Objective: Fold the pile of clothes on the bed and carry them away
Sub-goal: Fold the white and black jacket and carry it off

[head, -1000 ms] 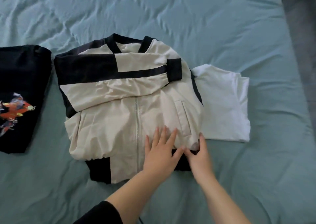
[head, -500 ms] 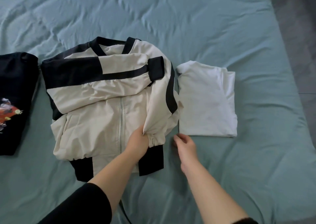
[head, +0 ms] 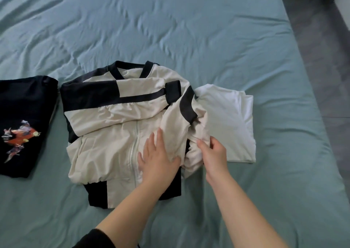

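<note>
Nearest, the left hand [head: 159, 159] lies flat with fingers straight, pressing on the front of the cream-and-black jacket [head: 106, 139] just right of its zip. The right hand [head: 215, 153], fingers curled, grips the jacket's bunched right edge, which is raised and turned inward beside the flat hand. Beyond the grip, a folded white shirt [head: 233, 122] touches the jacket. A black printed garment [head: 20, 115] lies at left. All rest on the teal bed sheet [head: 170, 29].
</note>
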{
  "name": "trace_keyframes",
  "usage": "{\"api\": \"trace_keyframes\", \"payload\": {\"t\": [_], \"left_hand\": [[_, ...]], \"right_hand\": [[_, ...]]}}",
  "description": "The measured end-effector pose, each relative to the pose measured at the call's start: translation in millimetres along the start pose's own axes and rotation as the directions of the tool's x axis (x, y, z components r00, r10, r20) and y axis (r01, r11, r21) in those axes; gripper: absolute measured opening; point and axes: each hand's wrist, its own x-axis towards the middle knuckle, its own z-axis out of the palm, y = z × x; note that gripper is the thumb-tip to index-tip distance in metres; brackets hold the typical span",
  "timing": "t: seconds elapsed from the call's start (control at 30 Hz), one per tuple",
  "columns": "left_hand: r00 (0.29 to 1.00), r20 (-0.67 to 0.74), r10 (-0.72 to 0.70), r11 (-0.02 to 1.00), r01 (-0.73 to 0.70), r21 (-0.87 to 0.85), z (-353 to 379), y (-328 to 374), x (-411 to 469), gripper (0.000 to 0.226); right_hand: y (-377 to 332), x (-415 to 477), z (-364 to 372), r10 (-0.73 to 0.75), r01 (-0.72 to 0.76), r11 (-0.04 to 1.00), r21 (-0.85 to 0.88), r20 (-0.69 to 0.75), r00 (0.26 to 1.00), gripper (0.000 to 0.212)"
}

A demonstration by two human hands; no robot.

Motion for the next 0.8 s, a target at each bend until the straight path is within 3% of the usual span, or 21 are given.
{"api": "trace_keyframes", "payload": {"t": [0.07,0.13,0.17,0.2,0.23,0.27,0.37,0.43,0.5,0.57,0.63,0.67,0.73,0.8], "left_hand": [[0.972,0.046,0.23,0.968,-0.233,0.095,5.7,23.1,-14.7,0.095],[0.942,0.103,0.32,0.936,-0.331,0.118,14.0,46.4,-22.1,0.092],[0.944,0.121,0.305,0.951,-0.309,0.01,15.4,58.4,-22.3,0.083],[0.956,0.129,0.263,0.951,-0.234,-0.202,15.3,70.2,-20.9,0.066],[0.964,0.163,0.208,0.888,-0.116,-0.445,15.4,81.4,-19.2,0.042],[0.964,0.216,0.153,0.772,0.02,-0.635,15.4,90.7,-17.9,0.027],[0.935,0.349,0.059,0.447,0.288,-0.847,13.7,106.5,-12.5,0.037],[0.897,0.44,0.028,0.207,0.426,-0.881,12.3,112.4,-9.4,0.042],[0.868,0.497,0.027,0.016,0.496,-0.868,10.4,118.2,-6.4,0.045],[0.84,0.542,0.012,-0.037,0.542,-0.84,10.3,124.5,-6.7,0.048],[0.805,0.593,0.019,-0.07,0.593,-0.802,13.2,129.5,-8.7,0.042],[0.79,0.612,0.02,-0.083,0.612,-0.787,14.6,131.3,-9.7,0.039],[0.773,0.633,0.031,-0.075,0.634,-0.77,18.4,132.1,-11.5,0.036],[0.753,0.658,0.008,0.072,0.656,-0.752,21.0,129.7,-15.5,0.03]], "right_hand": [[-23.3,-7.0,-18.2,-0.065,0.065,0.998,0.021,0.033,0.997,0.01],[-43.3,-14.0,-33.6,-0.087,0.082,0.996,0.036,0.168,0.982,0.01],[-50.6,-17.2,-39.8,-0.078,0.076,0.997,0.02,0.248,0.966,0.013],[-55.7,-19.8,-45.6,-0.061,0.067,0.998,-0.008,0.316,0.947,0.017],[-59.2,-21.7,-52.3,-0.05,0.07,0.997,-0.042,0.354,0.934,0.021],[-61.7,-23.1,-60.0,-0.059,0.086,0.994,-0.063,0.354,0.933,0.021],[-59.1,-22.2,-93.5,-0.1,0.114,0.982,-0.149,0.1,0.99,0.02],[-48.0,-22.3,-117.2,0.022,-0.036,0.978,-0.207,-0.069,0.997,0.045],[-34.0,-28.6,-129.5,0.308,-0.319,0.936,-0.147,-0.092,0.947,0.072],[-22.2,-31.3,-130.7,0.577,-0.58,0.814,0.033,0.068,0.814,0.078],[-15.7,-24.1,-125.9,0.636,-0.696,0.671,0.255,0.282,0.718,0.077],[-15.5,-18.5,-123.0,0.609,-0.694,0.617,0.371,0.334,0.72,0.072],[-21.8,-6.3,-119.3,0.533,-0.599,0.598,0.532,0.295,0.793,0.045],[-37.1,7.1,-124.8,0.463,-0.46,0.648,0.607,0.167,0.871,0.019]]}}
